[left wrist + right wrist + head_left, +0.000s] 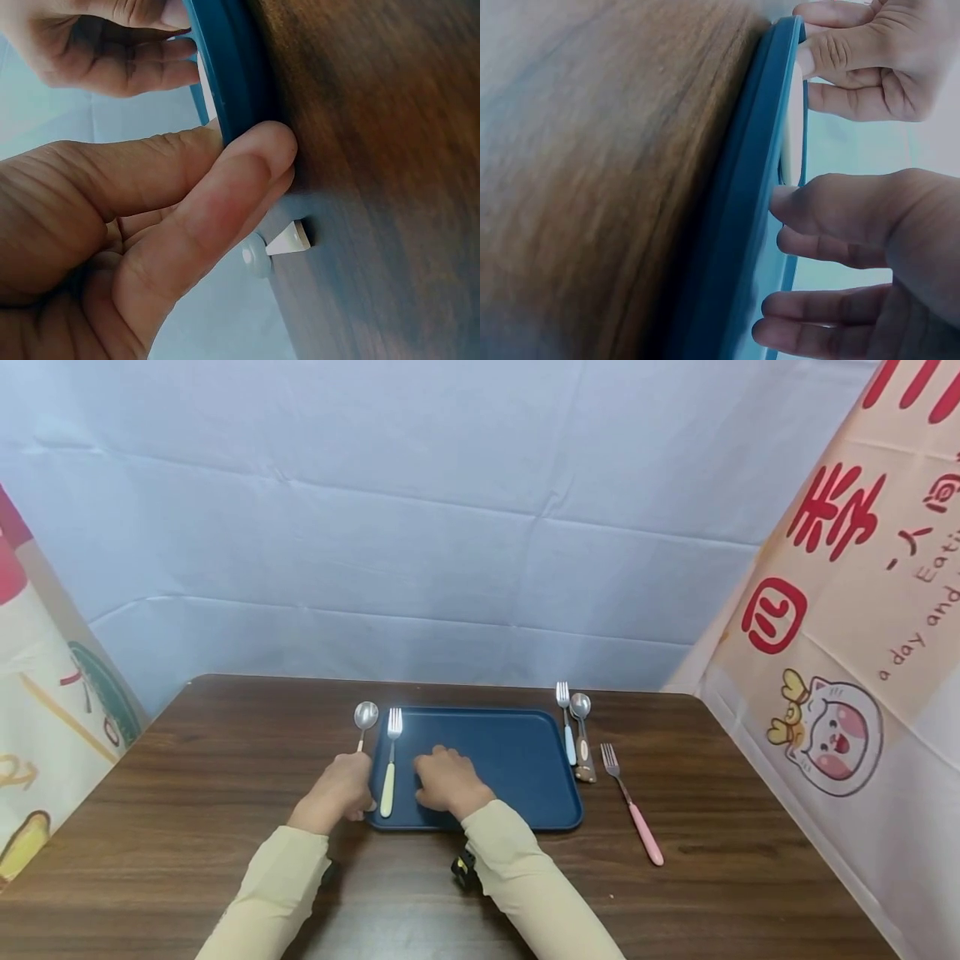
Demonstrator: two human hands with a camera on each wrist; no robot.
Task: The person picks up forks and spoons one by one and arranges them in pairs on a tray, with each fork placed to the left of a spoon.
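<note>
At the left side of a blue tray, my left hand pinches the rim between thumb and fingers; the left wrist view shows the fingers curled round the tray edge. A fork with a pale yellow handle lies lengthwise inside the tray, near that side. My right hand is over the tray to the right of this fork, its fingers loosely bent and apart, holding nothing. A spoon lies on the table just beyond my left hand, which hides part of its handle.
Right of the tray lie a fork with a light blue handle, a spoon with a brown handle and a fork with a pink handle. The wooden table meets a white cloth behind, with printed cloth at both sides.
</note>
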